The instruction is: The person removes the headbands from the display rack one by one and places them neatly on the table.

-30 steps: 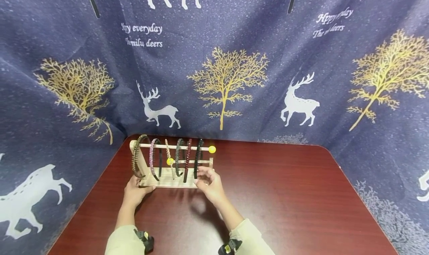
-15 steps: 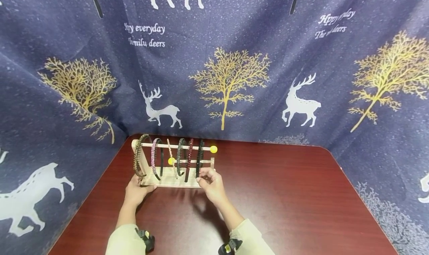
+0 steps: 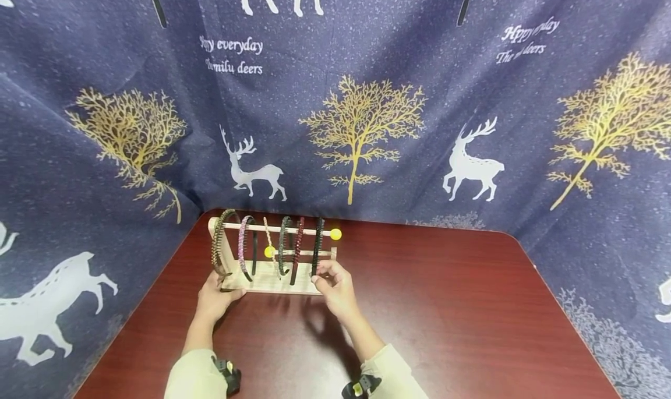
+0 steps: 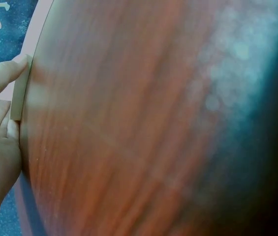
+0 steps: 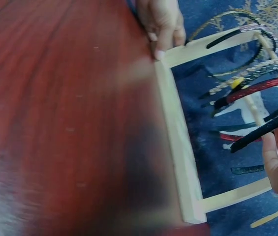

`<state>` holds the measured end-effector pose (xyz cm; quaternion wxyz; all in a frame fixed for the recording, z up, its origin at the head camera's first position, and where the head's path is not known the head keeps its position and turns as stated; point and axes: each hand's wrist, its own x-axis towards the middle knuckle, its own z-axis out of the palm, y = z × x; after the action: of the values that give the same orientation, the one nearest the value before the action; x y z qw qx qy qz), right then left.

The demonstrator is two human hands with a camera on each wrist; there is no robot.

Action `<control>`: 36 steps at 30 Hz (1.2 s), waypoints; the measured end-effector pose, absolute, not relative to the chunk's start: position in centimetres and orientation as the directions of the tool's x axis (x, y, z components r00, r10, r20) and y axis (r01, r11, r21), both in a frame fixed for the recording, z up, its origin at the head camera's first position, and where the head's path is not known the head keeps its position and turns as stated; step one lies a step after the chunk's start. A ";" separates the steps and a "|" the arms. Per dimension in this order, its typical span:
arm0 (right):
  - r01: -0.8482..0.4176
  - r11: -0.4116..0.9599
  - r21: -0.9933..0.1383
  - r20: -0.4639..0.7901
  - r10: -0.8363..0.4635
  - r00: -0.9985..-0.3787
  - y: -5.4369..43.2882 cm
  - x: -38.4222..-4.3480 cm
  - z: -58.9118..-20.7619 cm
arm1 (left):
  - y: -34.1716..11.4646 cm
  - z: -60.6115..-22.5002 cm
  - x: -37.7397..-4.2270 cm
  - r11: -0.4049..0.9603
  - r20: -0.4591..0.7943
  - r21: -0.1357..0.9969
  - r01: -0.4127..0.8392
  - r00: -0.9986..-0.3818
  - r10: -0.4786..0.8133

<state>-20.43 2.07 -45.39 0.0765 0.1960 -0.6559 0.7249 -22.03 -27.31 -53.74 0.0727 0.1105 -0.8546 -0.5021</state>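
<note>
A wooden headband rack (image 3: pixel 269 283) with a light base and upper and lower bars stands at the table's back left. My left hand (image 3: pixel 214 301) holds its left front corner; the left wrist view shows thumb and fingers around the base's edge (image 4: pixel 21 96). Between the thumb and fingers of my right hand (image 3: pixel 339 293) is the lower end of a black headband (image 3: pixel 317 244), which hangs from the upper bar near its yellow ball (image 3: pixel 336 234). Leftward hang a dark red headband (image 3: pixel 297 250), a dark grey toothed headband (image 3: pixel 282 247), a cream headband (image 3: pixel 271 242), a pink headband (image 3: pixel 242 244) and a gold-brown headband (image 3: pixel 216 247).
The reddish-brown table (image 3: pixel 445 306) extends to the right and toward the front. A blue cloth (image 3: pixel 293 90) printed with deer and trees hangs behind it and along the sides. Another yellow ball (image 3: pixel 269 252) caps the lower bar.
My right hand has shifted slightly right with the black headband, widening its gap from the dark red one. My left hand stays on the rack's corner. The head view has drifted a little.
</note>
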 end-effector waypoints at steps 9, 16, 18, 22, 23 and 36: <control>-0.407 -0.171 -0.897 0.430 -0.130 -0.893 2.6 -20.5 -43.8 | -27.2 -53.4 -21.8 0.468 -0.017 0.873 -0.138 -0.967 -0.253; -0.428 -0.202 -0.881 0.455 -0.113 -0.884 3.1 -20.6 -43.0 | -27.2 -53.5 -21.9 0.474 -0.001 0.871 -0.127 -0.966 -0.258; -0.433 -0.203 -0.879 0.459 -0.109 -0.882 3.3 -20.7 -42.8 | -27.2 -53.5 -21.9 0.462 0.000 0.878 -0.126 -0.965 -0.262; -0.428 -0.214 -0.878 0.457 -0.106 -0.883 3.9 -21.3 -43.3 | -27.2 -53.6 -22.0 0.428 -0.005 0.895 -0.121 -0.965 -0.263; -0.432 -0.219 -0.875 0.461 -0.105 -0.881 4.0 -21.4 -43.5 | -27.2 -53.6 -22.1 0.422 -0.004 0.899 -0.119 -0.965 -0.263; -0.502 -0.243 -0.830 0.533 -0.078 -0.843 5.5 -22.2 -44.0 | -27.3 -53.8 -22.1 0.449 -0.005 0.884 -0.125 -0.966 -0.260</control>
<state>-22.22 5.53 -44.00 0.1414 0.2423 -0.5989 0.7501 -22.05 -27.27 -53.81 0.0658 0.1134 -0.8488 -0.5123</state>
